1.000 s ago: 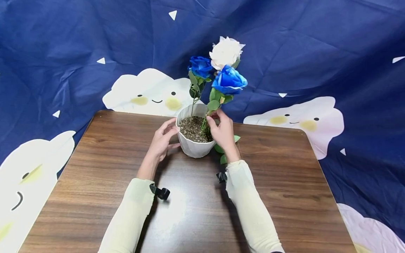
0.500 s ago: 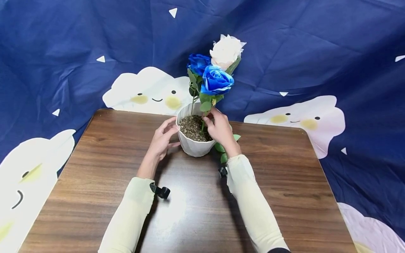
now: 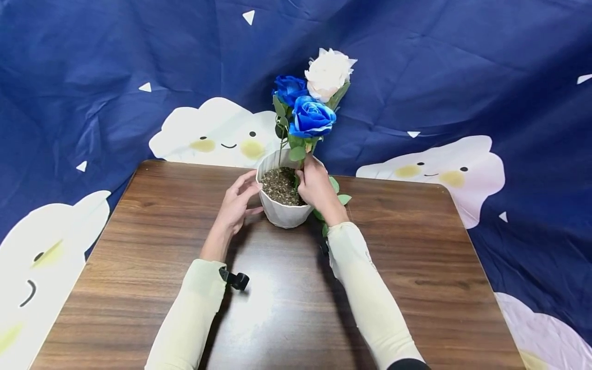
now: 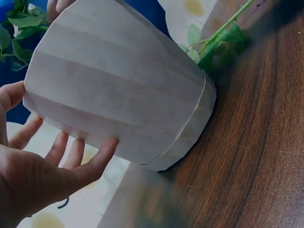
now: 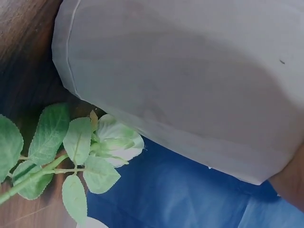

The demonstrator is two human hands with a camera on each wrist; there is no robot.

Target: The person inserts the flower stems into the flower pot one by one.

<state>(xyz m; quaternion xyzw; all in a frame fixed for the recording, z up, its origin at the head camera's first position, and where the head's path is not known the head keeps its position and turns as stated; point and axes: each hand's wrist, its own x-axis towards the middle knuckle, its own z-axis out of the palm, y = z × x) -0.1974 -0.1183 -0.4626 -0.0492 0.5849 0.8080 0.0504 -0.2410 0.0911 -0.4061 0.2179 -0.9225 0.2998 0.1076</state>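
Note:
My right hand (image 3: 316, 182) pinches the stem of a blue rose (image 3: 312, 117) low over the dark soil (image 3: 279, 186) in a white flowerpot (image 3: 288, 216). My left hand (image 3: 236, 203) touches the pot's left wall; in the left wrist view its spread fingers (image 4: 102, 154) rest against the side, from the rim downward. A second blue rose (image 3: 290, 90) stands upright in the soil behind. A white rose (image 3: 330, 74) rises at the back right, its lower stem hidden. In the right wrist view the pot (image 5: 166, 85) conceals most of my right hand.
A leafy stem (image 5: 42, 173) with a pale bloom (image 5: 121, 140) lies close beside the pot; the head view shows just its leaves (image 3: 344, 199). The brown wooden table (image 3: 287, 308) has its far edge just behind the pot. A blue cloth (image 3: 439, 77) hangs beyond.
The blue rose in my right hand has shifted left and become more upright. My right hand has moved slightly left with it. The left hand and the pot stay put.

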